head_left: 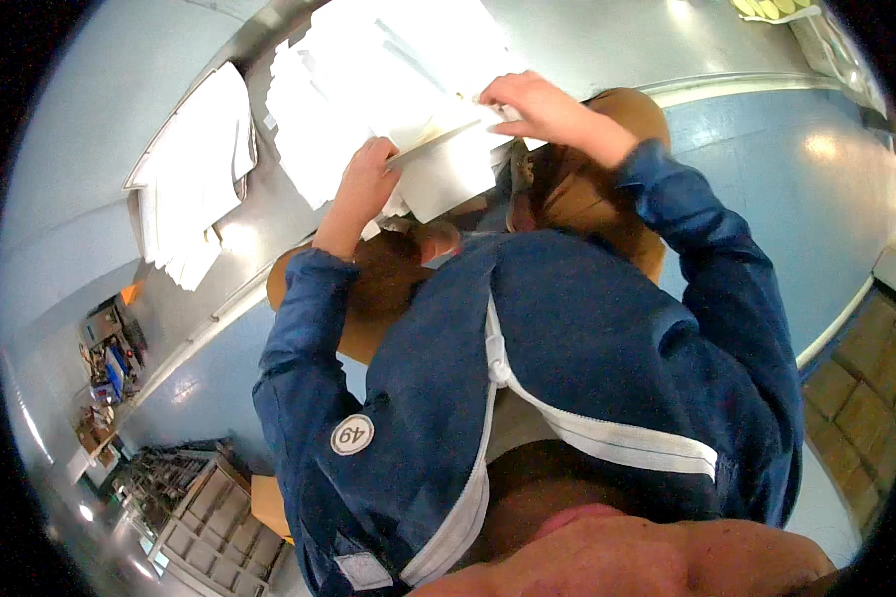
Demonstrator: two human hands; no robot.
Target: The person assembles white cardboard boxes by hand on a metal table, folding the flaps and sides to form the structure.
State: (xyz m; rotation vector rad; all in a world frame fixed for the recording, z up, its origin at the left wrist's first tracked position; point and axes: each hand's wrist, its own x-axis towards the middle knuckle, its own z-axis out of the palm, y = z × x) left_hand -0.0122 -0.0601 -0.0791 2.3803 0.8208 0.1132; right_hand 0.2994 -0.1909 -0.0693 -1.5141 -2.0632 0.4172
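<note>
A pale panel, perhaps the side of a shallow box (450, 177), stands tilted above my lap, its upper edge dark and thin. My left hand (366, 185) has its fingers closed around the left end of that edge. At the other end, my right hand (540, 107) curves its fingers and thumb about the corner. Beyond the panel lie bright white sheets (338, 95), overexposed, so their surface is hard to read. What lies under my fingertips is partly hidden.
Another white stack (194, 164) lies on the floor to the left. My bent knees (632, 119) flank the panel. Blue flooring (767, 179) extends to the right, with brown tiles (866, 373) beyond. A metal rack (219, 527) and cluttered shelves (114, 353) stand at the lower left.
</note>
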